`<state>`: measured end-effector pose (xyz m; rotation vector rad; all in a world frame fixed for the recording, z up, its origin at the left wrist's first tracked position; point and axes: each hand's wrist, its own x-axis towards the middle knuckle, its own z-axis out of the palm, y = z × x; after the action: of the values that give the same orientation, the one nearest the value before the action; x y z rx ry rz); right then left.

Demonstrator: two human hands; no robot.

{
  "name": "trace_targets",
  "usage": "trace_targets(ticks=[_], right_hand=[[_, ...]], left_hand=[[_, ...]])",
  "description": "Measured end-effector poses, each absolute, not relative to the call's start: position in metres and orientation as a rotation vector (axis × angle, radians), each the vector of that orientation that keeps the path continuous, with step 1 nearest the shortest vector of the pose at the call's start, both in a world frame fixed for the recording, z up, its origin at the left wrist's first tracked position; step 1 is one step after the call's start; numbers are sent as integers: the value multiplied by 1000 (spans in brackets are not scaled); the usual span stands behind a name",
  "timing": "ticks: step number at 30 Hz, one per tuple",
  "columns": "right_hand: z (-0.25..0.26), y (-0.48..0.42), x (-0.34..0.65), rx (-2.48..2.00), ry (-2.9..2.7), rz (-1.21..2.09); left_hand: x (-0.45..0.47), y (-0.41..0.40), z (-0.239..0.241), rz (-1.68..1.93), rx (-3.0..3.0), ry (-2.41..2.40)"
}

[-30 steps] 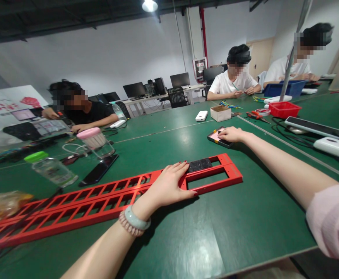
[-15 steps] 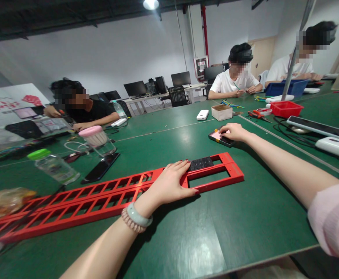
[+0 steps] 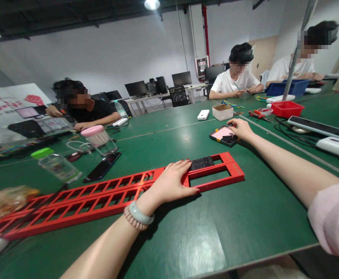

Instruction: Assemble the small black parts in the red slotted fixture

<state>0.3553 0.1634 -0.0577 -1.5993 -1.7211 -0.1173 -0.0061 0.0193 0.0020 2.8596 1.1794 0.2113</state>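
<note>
A long red slotted frame lies across the table, running from the left edge to right of centre. My left hand rests flat on it, fingers stretched out and thumb along the near rail. Just beyond those fingertips, black blocks sit side by side in the frame's far row. My right hand is at the right rim of a shallow black tray, its fingers bent together. Whatever they hold, if anything, is hidden. Inside the tray are a pink lining and several small dark pieces.
Behind the tray stand a small cardboard box and a white device. Pliers, a red bin and phones lie to the right. Jars and a dark phone are at left. Three people sit across the table.
My right hand has moved from inside the tray to its right rim, uncovering the dark pieces and more pink lining. My left hand stays flat on the red frame.
</note>
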Motion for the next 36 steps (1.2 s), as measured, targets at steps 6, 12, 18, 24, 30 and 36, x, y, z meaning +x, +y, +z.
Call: trace_targets(ticks=[6,12,18,24,30,36], right_hand=[[-63,167,361,-1619,-1638,-74],[-67,170,364,-1573,-1674,-106],[-75,169,363,-1443,-1530,-92],[-85,144,358,-1439,-1463,-211],[-95,115,359,-1448,-1256,-299],[-90,89,354,-1396,-1296,-168]], left_hand=[[-6,20,1,182,2871,1186],[-7,20,0,166,2887,1184],[-12,20,2,1,2892,1156],[-13,17,3,-25,2878,1163],[-11,12,6,-27,2867,1167],[-9,9,10,-33,2866,1183]])
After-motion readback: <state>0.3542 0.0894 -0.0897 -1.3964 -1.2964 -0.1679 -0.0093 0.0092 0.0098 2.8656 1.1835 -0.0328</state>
